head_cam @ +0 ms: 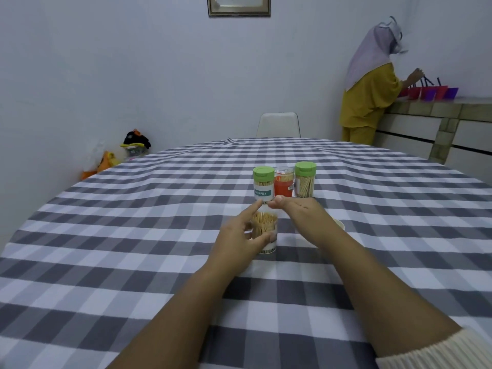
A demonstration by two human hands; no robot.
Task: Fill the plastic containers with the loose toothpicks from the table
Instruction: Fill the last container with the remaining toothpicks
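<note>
a round table (133, 235) under a grey-and-white checked cloth fills most of the view, its far edge curving in front of a white chair (278, 125). beyond the table's far right edge a person in a yellow top (368, 97) stands at a stone counter (436, 107) with red and purple tubs (431, 92) on it, one hand reaching among them. on the floor off the far left edge lies a heap of bags (125, 153), and a framed picture (238, 6) hangs on the back wall.

two bare forearms reach in from the near edge toward the middle of the table. the left hand (239, 237) wraps its thumb and lower fingers around the side of an open clear container (265, 231), which stands upright near the table's centre and is packed with toothpicks (263, 222) standing on end; its index finger points up past the rim. the right hand (300, 213) hovers just over the open mouth, thumb and fingertips drawn together; whether it pinches anything i cannot tell. a pale rim (340, 224) peeks out from behind the right wrist.

just beyond the hands, a row of three filled containers stands side by side: a green-lidded container (263, 183) with a teal label on the left, an orange container (283, 181) in the middle, and a second green-lidded container (305, 179) on the right.
</note>
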